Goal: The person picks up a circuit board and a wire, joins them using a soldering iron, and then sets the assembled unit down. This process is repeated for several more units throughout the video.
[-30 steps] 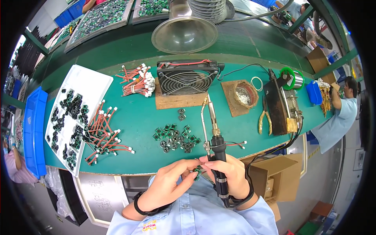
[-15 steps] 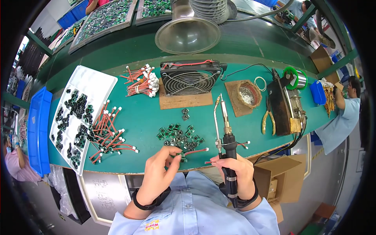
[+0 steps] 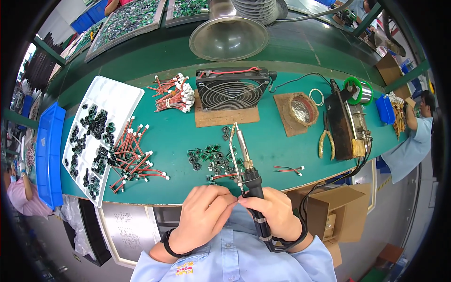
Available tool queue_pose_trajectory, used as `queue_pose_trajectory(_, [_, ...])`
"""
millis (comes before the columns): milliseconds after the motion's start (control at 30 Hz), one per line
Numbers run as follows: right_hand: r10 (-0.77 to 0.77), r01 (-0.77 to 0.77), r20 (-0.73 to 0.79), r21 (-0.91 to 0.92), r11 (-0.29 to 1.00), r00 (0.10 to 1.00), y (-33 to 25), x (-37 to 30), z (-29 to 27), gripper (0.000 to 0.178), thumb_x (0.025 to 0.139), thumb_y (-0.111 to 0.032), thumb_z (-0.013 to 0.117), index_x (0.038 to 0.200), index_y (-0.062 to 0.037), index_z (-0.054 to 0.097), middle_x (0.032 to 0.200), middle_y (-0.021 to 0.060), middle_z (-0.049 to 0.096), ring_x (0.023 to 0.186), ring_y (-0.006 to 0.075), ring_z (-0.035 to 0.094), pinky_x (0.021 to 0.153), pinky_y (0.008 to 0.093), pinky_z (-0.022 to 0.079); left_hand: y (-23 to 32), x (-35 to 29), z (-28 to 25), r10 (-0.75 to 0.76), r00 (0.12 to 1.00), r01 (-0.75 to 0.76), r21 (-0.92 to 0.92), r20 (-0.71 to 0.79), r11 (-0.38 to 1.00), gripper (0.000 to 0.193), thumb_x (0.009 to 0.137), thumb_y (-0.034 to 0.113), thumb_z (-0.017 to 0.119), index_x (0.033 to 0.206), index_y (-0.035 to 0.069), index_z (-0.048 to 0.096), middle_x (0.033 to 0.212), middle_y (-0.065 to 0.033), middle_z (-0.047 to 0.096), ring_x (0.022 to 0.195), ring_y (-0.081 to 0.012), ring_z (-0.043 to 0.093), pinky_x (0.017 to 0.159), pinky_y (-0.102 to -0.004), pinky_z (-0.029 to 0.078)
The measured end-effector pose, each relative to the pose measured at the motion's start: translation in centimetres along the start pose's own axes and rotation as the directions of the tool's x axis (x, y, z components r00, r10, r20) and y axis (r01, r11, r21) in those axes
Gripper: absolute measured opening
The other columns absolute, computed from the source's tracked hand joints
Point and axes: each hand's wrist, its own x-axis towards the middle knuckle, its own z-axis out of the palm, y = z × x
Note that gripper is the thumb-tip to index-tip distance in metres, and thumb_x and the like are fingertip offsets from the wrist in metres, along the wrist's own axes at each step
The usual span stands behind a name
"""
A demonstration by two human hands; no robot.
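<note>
My right hand is wrapped round the black handle of a soldering iron, its metal tip pointing up and away, with a thin metal tube alongside. My left hand has its fingers pinched together, meeting the right thumb and fingertips at the table's front edge. Whatever sits in that pinch is too small or hidden to name. Just beyond the hands lies a red wire lead beside a heap of small green-and-black circuit boards. One more wire lead with a white connector rests to the right.
At left, a white tray holds dark parts, beside wire leads and a blue bin. A fan stands behind. Rightward are a tip-cleaning pot, pliers, a black box-shaped unit, a solder spool.
My left hand has left the circuit boards and moved right and nearer to me, meeting the right fingertips. The soldering iron has shifted left and tilted; a wire lead near the right fingers now lies clear of them.
</note>
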Motion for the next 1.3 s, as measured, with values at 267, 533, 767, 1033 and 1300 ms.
queue_pose_trajectory(267, [-0.010,0.014,0.097,-0.039,0.999,0.995,-0.2,-0.4,-0.3,0.036,0.070,-0.002,0.065,0.104,-0.0090,0.055,0.078,0.0068,0.061,0.056,0.0165,0.056,0.047,0.0273,0.042,-0.2,-0.4,0.5,0.001,1.000,-0.001,-0.010,0.004,1.000,0.020,0.068,0.000,0.068,0.085,0.003,0.057,0.085,-0.0063,0.056,0.069,-0.0236,0.053,0.062,-0.0328,0.042])
queue_pose_trajectory(533, [0.155,-0.091,-0.185,0.314,0.945,0.971,0.0,-1.4,1.8,0.036,0.071,0.000,0.066,0.104,-0.0091,0.052,0.076,0.0081,0.062,0.053,0.0131,0.054,0.047,0.0242,0.042,-0.4,-1.5,1.4,-0.093,0.995,0.084,-0.235,-0.029,0.968,0.020,0.067,-0.001,0.067,0.083,0.004,0.057,0.085,-0.0062,0.056,0.067,-0.0237,0.053,0.061,-0.0324,0.042])
queue_pose_trajectory(767, [0.095,-0.082,-0.049,0.225,0.971,0.994,-0.1,-1.0,0.6,0.033,0.072,0.001,0.063,0.104,-0.0069,0.057,0.071,0.0052,0.058,0.053,0.0142,0.053,0.052,0.0239,0.043,-0.2,-1.3,1.0,-0.004,1.000,0.004,-0.058,0.002,0.998,0.022,0.066,-0.003,0.067,0.084,0.005,0.057,0.082,-0.0081,0.058,0.068,-0.0257,0.053,0.061,-0.0332,0.040])
queue_pose_trajectory(1033, [0.279,-0.217,-0.192,0.289,0.932,0.941,0.4,-1.3,0.7,0.042,0.070,0.013,0.069,0.100,-0.0072,0.047,0.076,0.0100,0.063,0.065,0.0160,0.063,0.060,0.0278,0.052,-3.2,-1.9,0.4,-0.417,0.901,0.412,-0.064,-0.120,0.909,0.017,0.073,-0.001,0.064,0.088,0.002,0.058,0.089,-0.0107,0.056,0.071,-0.0242,0.052,0.067,-0.0299,0.041])
queue_pose_trajectory(1300, [0.306,-0.250,-0.161,0.296,0.922,0.938,0.7,-1.0,1.4,0.038,0.073,0.009,0.068,0.101,-0.0051,0.045,0.077,0.0104,0.063,0.072,0.0151,0.064,0.063,0.0259,0.052,-3.3,-1.7,1.1,-0.358,0.927,0.372,0.155,-0.115,0.915,0.019,0.073,0.002,0.065,0.090,0.001,0.057,0.092,-0.0117,0.055,0.078,-0.0260,0.053,0.072,-0.0318,0.042])
